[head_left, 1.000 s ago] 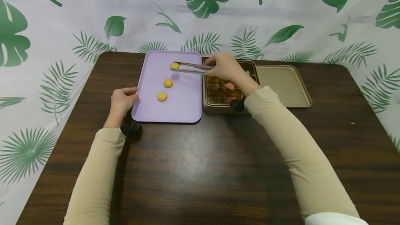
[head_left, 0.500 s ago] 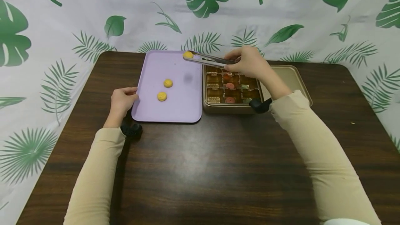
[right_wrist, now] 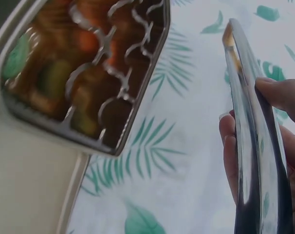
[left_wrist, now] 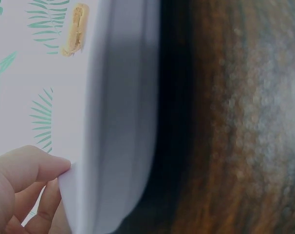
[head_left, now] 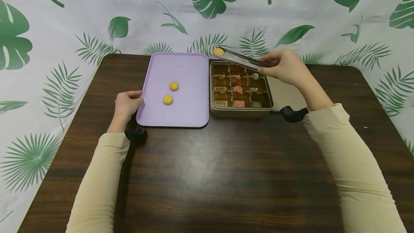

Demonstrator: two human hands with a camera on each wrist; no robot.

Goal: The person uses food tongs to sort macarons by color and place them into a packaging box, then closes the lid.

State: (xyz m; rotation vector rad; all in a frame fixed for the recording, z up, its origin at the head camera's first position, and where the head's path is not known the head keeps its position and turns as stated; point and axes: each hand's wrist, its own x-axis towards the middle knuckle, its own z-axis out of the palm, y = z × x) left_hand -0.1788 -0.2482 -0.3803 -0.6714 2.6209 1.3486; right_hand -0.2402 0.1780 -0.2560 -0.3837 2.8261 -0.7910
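My right hand [head_left: 288,67] holds metal tongs [head_left: 240,59] with a yellow macaron [head_left: 218,51] pinched at the tips, raised over the back left corner of the tin box [head_left: 242,110]. In the right wrist view, the thumb and fingers press the tongs [right_wrist: 252,141] from both sides. My left hand [head_left: 127,105] pinches the left edge of a lilac tray [head_left: 191,110]; in the left wrist view the thumb sits on its rim [left_wrist: 72,195]. Two more yellow macarons, one nearer the middle [head_left: 174,86] and one nearer the front [head_left: 167,100], lie on the tray.
The tin has a clear divided insert holding pink macarons [head_left: 238,89] in the middle column and green ones [head_left: 255,76] on the right. Its gold lid [head_left: 289,94] lies to the right, partly hidden by my right hand. A leaf-print cloth [head_left: 155,6] hangs behind the dark table [head_left: 194,175].
The right hand has carried the tonged yellow macaron up off the tray and rightward to above the tin. The left hand and tray have stayed put.
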